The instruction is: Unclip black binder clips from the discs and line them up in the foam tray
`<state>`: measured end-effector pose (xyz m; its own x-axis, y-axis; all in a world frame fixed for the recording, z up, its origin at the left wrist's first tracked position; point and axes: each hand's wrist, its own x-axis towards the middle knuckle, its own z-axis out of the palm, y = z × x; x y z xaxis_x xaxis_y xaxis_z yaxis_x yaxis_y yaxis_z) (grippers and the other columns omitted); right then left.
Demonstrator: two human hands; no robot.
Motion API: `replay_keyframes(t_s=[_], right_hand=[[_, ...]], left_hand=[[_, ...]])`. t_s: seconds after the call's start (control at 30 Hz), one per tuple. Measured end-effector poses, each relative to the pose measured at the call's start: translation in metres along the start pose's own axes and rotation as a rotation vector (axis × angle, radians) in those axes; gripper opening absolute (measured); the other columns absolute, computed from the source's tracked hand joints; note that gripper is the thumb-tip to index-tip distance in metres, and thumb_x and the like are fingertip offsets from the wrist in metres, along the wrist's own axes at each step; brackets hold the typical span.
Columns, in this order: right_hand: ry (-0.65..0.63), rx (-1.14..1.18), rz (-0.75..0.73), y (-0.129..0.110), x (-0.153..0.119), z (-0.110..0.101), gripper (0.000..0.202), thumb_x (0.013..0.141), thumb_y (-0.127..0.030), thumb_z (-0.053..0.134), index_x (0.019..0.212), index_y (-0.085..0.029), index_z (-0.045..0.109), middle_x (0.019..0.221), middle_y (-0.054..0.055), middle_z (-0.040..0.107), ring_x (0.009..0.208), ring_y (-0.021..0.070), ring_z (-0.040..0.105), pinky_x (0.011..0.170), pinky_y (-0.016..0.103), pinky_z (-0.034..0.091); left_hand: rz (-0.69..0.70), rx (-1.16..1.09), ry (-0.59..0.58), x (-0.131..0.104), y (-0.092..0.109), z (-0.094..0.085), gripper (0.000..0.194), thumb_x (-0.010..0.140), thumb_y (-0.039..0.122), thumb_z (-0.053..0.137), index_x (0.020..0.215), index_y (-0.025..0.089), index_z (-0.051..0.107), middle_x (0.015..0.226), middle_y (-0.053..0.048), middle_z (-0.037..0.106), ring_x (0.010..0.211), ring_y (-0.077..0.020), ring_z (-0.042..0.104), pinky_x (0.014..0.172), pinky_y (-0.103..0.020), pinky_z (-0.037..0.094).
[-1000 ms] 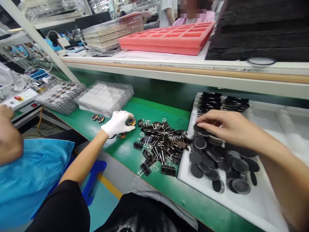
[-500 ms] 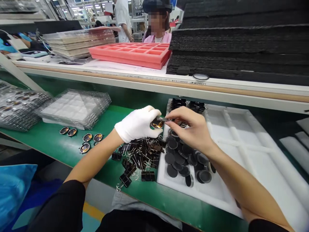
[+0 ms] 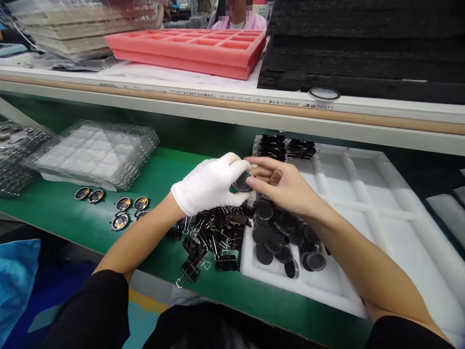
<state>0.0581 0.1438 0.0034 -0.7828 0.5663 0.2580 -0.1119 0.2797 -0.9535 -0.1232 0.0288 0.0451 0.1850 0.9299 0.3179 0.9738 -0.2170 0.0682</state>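
Observation:
My left hand (image 3: 209, 185), in a white glove, is closed around the edge of a round, rimmed lens-like piece (image 3: 242, 182) whose dark face shows. My bare right hand (image 3: 281, 184) meets it from the other side, thumb on the dark face and fingers curled behind. Just below both hands lies a heap of black binder clips (image 3: 225, 262) with silver wire handles. Under my right hand, several dark round discs (image 3: 264, 254) are piled in a white foam tray (image 3: 334, 286). To the left, several rimmed round pieces with amber-reflecting faces (image 3: 119, 221) rest on the green tabletop (image 3: 165, 167).
Clear plastic trays (image 3: 94, 152) are stacked at the back left. Black binder clips (image 3: 273, 145) line the tray's far end. Overhead, a shelf (image 3: 218, 104) carries a pink foam tray (image 3: 181, 53), black foam sheets (image 3: 363, 58) and a loose ring (image 3: 324, 93). A person (image 3: 240, 22) sits beyond.
The piece between my hands has turned from its amber-reflecting face to a dark one. My right thumb has come onto that face. The camera view has tilted down.

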Motion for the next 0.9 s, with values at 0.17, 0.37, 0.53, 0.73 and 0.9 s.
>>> replay_keyframes(t_s=[0.17,0.37,0.53,0.73,0.9], right_hand=[[0.125,0.378,0.292,0.015,0.015,-0.01,0.056,0.06,-0.05,0.101,0.1,-0.02,0.078,0.098,0.009,0.08,0.092,0.0252,0.077,0.085,0.041,0.069],[0.22,0.413,0.242,0.02,0.025,-0.026,0.053,0.061,-0.057,0.099,0.091,-0.025,0.07,0.105,0.002,0.078,0.104,0.0215,0.076,0.092,0.034,0.069],[0.21,0.412,0.237,0.022,0.023,-0.022,0.062,0.059,-0.058,0.1,0.101,-0.024,0.071,0.092,0.003,0.077,0.09,0.0211,0.077,0.076,0.032,0.07],[0.174,0.426,0.123,0.017,0.02,-0.025,0.053,0.063,-0.051,0.099,0.101,-0.023,0.073,0.103,0.003,0.077,0.093,0.0196,0.076,0.081,0.033,0.068],[-0.04,0.31,0.085,0.005,0.009,-0.017,0.044,0.07,-0.049,0.096,0.098,-0.021,0.076,0.114,0.008,0.075,0.086,0.0204,0.075,0.07,0.034,0.067]], left_hand=[[-0.049,-0.034,-0.11,0.001,-0.01,0.0,0.042,0.102,0.051,0.053,0.131,0.022,0.063,0.113,-0.009,0.069,0.09,-0.0214,0.069,0.08,-0.033,0.051],[0.148,0.044,-0.4,0.003,0.006,0.031,0.034,0.105,0.045,0.048,0.103,0.021,0.073,0.093,-0.006,0.071,0.076,-0.0206,0.067,0.072,-0.033,0.046],[0.119,-0.169,-0.288,0.004,-0.006,0.027,0.029,0.103,0.04,0.052,0.1,0.024,0.076,0.093,-0.003,0.075,0.081,-0.0179,0.068,0.075,-0.03,0.046],[-0.156,-0.373,0.05,0.006,-0.017,-0.005,0.025,0.096,0.038,0.061,0.086,0.018,0.073,0.078,0.0,0.072,0.069,-0.012,0.06,0.069,-0.026,0.046],[-0.442,-0.565,0.354,0.007,0.0,-0.003,0.032,0.095,0.041,0.061,0.076,0.016,0.068,0.065,0.001,0.065,0.055,-0.0094,0.051,0.056,-0.025,0.041]])
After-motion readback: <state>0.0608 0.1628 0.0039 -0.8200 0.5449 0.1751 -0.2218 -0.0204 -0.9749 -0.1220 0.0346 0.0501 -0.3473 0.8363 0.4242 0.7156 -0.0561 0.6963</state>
